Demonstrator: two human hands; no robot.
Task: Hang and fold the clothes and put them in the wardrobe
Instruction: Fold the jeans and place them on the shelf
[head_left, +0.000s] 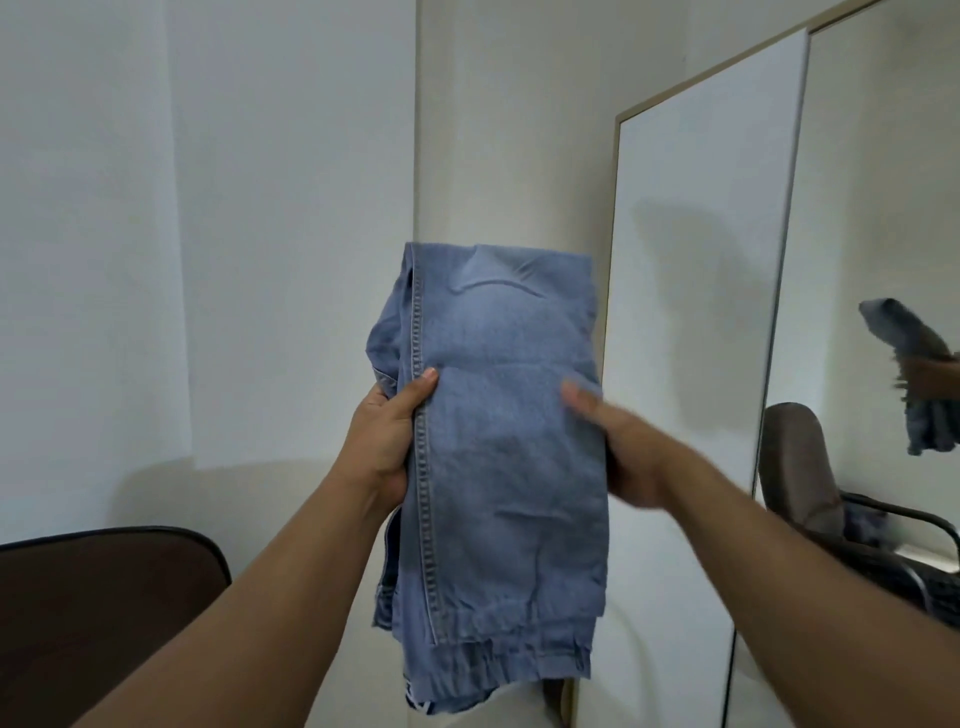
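A pair of light blue jeans (498, 452), folded into a thick rectangle, is held up in front of me at chest height. My left hand (387, 441) grips its left edge along the stitched seam, thumb on the front. On the right edge, my right hand (618, 447) holds the fold with its thumb across the front and the fingers behind; it is blurred. The cuffs hang at the bottom of the bundle.
A tall mirror (857, 260) in a pale wooden frame leans at the right, reflecting the jeans and an office chair. A dark brown chair back (104, 597) stands at the lower left. White walls and a corner pillar are behind the jeans.
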